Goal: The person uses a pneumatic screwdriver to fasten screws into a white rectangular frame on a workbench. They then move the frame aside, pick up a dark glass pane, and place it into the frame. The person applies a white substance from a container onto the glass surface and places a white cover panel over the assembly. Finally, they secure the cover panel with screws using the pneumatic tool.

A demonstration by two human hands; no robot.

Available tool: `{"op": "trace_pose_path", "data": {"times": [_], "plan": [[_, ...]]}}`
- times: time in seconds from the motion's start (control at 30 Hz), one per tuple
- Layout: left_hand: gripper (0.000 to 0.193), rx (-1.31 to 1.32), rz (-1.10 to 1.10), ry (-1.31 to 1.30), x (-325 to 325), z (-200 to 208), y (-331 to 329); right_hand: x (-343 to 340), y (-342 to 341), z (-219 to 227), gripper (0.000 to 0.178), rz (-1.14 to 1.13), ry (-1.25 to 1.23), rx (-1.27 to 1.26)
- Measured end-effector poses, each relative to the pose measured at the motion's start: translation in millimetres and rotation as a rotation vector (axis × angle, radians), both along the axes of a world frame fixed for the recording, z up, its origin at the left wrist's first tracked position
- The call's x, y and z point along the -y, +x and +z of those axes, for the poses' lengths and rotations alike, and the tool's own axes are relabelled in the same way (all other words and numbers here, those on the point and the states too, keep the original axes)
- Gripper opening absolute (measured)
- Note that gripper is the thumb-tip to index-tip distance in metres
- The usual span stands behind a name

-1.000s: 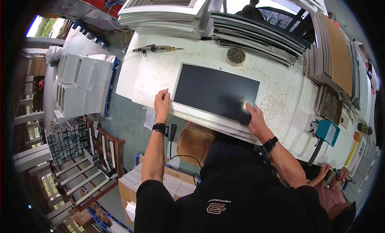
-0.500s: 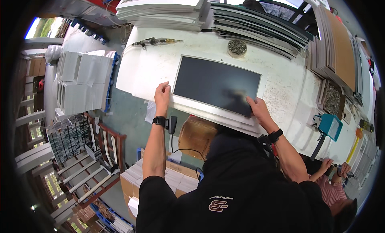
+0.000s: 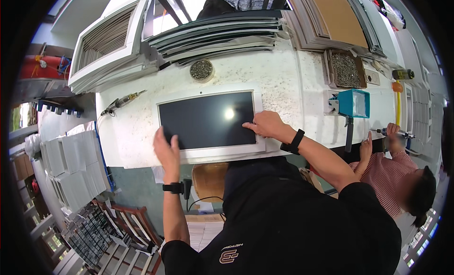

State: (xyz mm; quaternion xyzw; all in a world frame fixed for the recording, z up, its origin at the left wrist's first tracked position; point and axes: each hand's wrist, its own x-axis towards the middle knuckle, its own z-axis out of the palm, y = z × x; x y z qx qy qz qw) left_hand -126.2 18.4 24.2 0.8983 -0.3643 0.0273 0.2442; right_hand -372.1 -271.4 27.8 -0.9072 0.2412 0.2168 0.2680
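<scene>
**White-framed screen panel flat on bench, both hands on it**

A white-framed display panel [image 3: 210,123] with a dark glass face is laid flat at frame centre on the speckled white bench [image 3: 293,81]. The left hand [image 3: 166,149] is placed at the panel's 7 o'clock corner, fingers loosely spread and laid over the frame edge onto the glass; nothing is clenched. The right hand [image 3: 267,125] is set at the panel's 4 o'clock corner, fingers extended flat and pressed on the glass near the right frame edge; nothing is gripped. Black wristbands are worn on both wrists.

A round dish of screws [image 3: 201,69] is seen at 12 o'clock of the panel, apart from it. A powered screwdriver [image 3: 122,103] lies at 10 o'clock. A brown tray of screws [image 3: 346,69] and a teal box [image 3: 353,103] sit at 2–3 o'clock. Stacked dark panels [image 3: 222,31] lie along the far bench edge. Another person's hand [image 3: 392,130] is seen at far 3 o'clock.
</scene>
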Motion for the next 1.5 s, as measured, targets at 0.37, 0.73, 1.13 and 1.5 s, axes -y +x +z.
{"op": "trace_pose_path", "data": {"times": [0.37, 0.73, 1.13, 1.5], "plan": [[0.075, 0.000, -0.625, 0.310, 142.1, -3.2, -65.5, 2.5, -10.2, 4.8, 0.063, -0.207, 0.295, 0.057], [0.074, 0.013, -0.639, 0.408, 145.8, -3.3, -63.8, 5.1, -37.9, 5.2, 0.048, -0.273, 0.432, 0.406], [0.094, -0.631, -0.793, 0.045, 276.6, 28.5, -257.2, 46.9, -268.6, 115.1, 0.044, -0.901, -0.692, 0.494], [0.089, -0.520, -0.727, -0.099, 373.2, -25.9, -342.3, 93.9, -287.0, 54.8, 0.038, -0.978, -0.300, 0.338]]}}
